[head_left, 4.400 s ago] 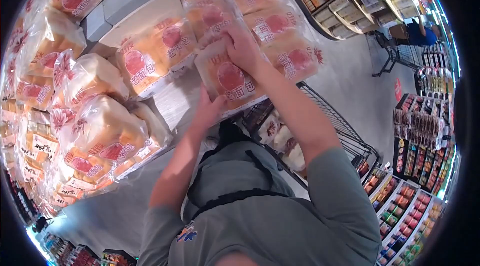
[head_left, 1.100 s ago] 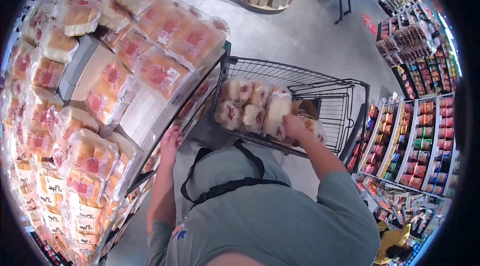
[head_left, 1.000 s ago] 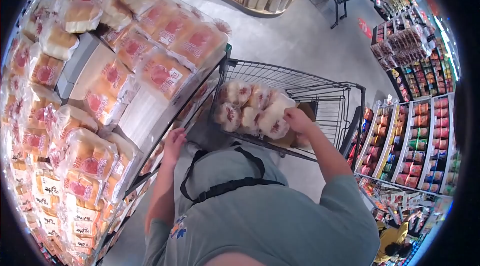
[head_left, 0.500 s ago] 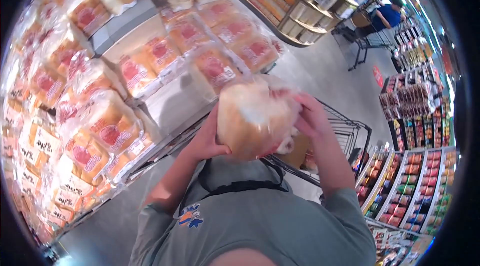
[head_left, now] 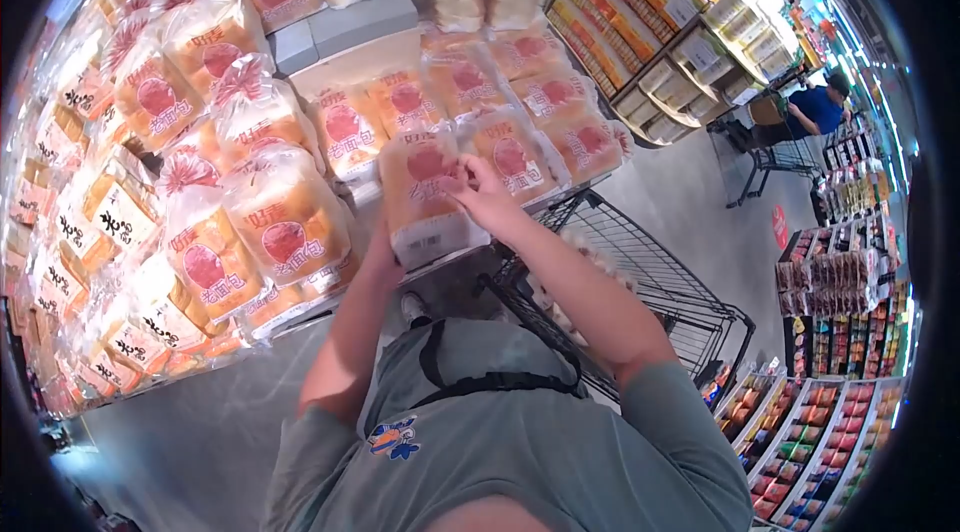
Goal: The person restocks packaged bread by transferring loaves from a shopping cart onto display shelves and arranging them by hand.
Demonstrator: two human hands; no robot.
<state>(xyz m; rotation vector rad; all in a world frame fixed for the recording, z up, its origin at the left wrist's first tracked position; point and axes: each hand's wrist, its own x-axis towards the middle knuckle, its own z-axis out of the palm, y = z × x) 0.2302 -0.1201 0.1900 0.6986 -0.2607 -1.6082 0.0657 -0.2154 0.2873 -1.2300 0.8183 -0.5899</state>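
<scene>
A bagged bread loaf (head_left: 428,214) with a red round print is held over the front edge of the bread display, its printed face up and its barcode end toward me. My left hand (head_left: 382,250) grips its lower left side, fingers mostly hidden behind the bag. My right hand (head_left: 480,194) is closed on the bag's right side, with the fingertips on the printed face. Beside it lies another bagged loaf (head_left: 508,157) with the same print. More bagged loaves (head_left: 285,222) are stacked to the left.
A black wire shopping cart (head_left: 665,282) stands to the right with packages inside. Grey blocks (head_left: 350,27) sit among the bread. Round shelving (head_left: 660,82) is behind. A person in a blue top (head_left: 820,110) is beside another cart (head_left: 775,167). Snack shelves (head_left: 820,432) line the right.
The loaf has moved left and away from me, from in front of my body to the display edge, and its printed face has turned up. My right hand has shifted from the bag's end to its printed face.
</scene>
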